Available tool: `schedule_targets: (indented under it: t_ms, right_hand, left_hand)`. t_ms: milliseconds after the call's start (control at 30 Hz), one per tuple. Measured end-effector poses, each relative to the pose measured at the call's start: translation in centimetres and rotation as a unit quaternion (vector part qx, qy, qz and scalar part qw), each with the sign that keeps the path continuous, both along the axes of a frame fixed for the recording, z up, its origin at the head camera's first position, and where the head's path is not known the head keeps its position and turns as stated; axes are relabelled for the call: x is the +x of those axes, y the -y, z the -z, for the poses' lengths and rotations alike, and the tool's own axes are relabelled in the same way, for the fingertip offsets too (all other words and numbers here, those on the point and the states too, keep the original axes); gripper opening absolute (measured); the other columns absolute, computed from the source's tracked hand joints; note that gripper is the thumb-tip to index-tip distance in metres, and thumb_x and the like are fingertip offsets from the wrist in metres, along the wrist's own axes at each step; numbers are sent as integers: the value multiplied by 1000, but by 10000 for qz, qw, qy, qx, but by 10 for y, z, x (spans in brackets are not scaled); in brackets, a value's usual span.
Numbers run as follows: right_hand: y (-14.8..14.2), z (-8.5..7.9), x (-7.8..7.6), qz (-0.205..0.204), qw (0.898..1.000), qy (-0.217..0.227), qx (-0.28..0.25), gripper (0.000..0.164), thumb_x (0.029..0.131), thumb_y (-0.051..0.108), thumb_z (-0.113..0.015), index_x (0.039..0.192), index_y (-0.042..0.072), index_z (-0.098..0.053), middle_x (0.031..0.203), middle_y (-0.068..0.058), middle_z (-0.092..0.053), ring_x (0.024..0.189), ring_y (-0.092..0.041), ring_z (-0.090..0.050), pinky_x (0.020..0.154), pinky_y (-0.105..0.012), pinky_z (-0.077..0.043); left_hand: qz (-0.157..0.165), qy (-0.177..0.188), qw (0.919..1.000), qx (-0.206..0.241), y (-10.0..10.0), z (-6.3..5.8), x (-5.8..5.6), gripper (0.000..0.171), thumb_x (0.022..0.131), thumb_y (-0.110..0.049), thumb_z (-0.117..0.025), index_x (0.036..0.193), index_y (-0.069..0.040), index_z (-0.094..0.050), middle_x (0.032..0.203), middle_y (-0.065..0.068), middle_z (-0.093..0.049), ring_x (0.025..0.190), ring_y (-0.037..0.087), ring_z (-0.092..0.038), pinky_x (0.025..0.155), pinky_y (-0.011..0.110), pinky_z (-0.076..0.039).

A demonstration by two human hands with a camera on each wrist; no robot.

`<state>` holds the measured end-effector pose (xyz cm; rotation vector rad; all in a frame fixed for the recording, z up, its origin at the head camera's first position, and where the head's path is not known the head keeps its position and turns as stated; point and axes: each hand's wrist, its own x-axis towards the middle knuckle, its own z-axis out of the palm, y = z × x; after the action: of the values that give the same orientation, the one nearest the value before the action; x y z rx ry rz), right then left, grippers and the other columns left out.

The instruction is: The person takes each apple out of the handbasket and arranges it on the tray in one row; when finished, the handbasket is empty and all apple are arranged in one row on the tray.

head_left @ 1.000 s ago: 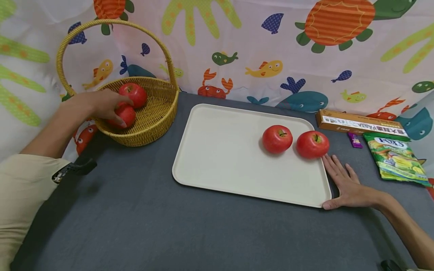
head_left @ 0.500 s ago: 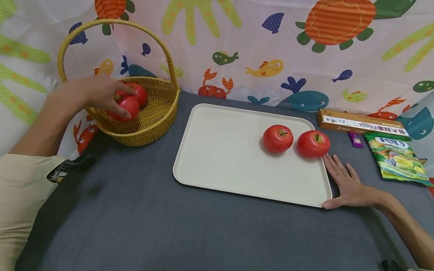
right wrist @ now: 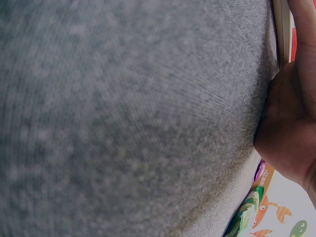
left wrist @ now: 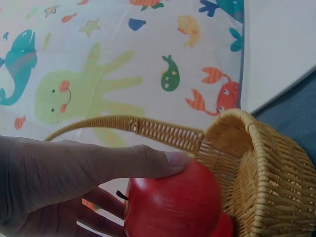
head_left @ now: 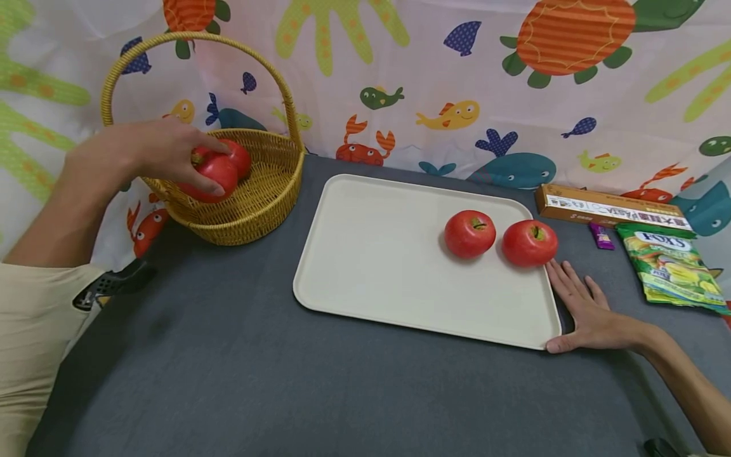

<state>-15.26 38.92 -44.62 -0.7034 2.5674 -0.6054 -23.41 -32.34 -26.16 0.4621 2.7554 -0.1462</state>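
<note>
At the left, my left hand (head_left: 162, 152) grips a red apple (head_left: 216, 178) over the left side of the yellow wicker basket (head_left: 268, 209). In the left wrist view the thumb lies along the top of that apple (left wrist: 173, 202), and some fingers are hidden behind it. A second apple (head_left: 238, 155) is in the basket, partly covered by the held one. Two more apples stand on the cream tray (head_left: 365, 266): one apple (head_left: 469, 235) and, nearer its right edge, another apple (head_left: 529, 244). With fingers spread, my right hand (head_left: 585, 317) rests on the table against the tray's right edge.
Right of the tray lie a long brown pasta box (head_left: 617, 208), a small purple packet (head_left: 601, 236) and a green and yellow bag (head_left: 671, 266). The basket's tall handle (head_left: 197, 36) arches above its bowl. Behind hangs a sea-animal curtain (head_left: 400, 63). The table (head_left: 342, 381) is dark grey.
My left hand has lifted the gripped apple from low in the basket, up and slightly leftward at first. Its wrist has shifted left. My right hand and the tray apples stay put.
</note>
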Motion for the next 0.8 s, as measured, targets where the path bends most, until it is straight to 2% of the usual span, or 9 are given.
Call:
schedule_targets:
  t_ms: [200,333,433,667,800]
  right_hand:
    - [0,0,1,-3,10000,13,-13,134,81,40,-81,166,14,20,173,-18,25,157,-45,32,117,-67,34]
    - [0,0,1,-2,10000,3,-14,134,81,39,-81,166,15,20,173,-18,25,157,-44,32,117,-67,34]
    - [0,0,1,2,10000,-4,-18,134,81,39,-81,166,15,20,173,-18,25,157,-44,32,118,-66,34]
    - [0,0,1,42,10000,16,32,135,80,39,-82,166,15,20,173,-19,25,157,-44,32,117,-66,34]
    - [1,1,0,54,10000,28,59,135,80,39,-82,166,15,20,173,-18,26,157,-44,32,117,-67,34]
  left_hand:
    - [159,-191,9997,81,-10,-2,5,87,87,-57,-77,155,-10,-49,132,30,-62,110,42,-58,86,55,-59]
    - [327,-345,9987,158,-16,-4,8,83,88,-51,-79,153,-8,-51,129,29,-63,110,42,-59,88,55,-59]
    - [382,-412,9983,160,-20,-6,10,81,88,-47,-80,153,-8,-51,131,30,-62,112,43,-57,89,57,-59]
    - [568,-679,9957,277,-29,-8,14,78,87,-40,-83,153,-12,-53,131,31,-58,113,45,-55,82,52,-62]
    - [605,-778,9945,350,-34,-9,17,77,87,-37,-83,154,-13,-52,134,31,-55,114,46,-55,83,53,-63]
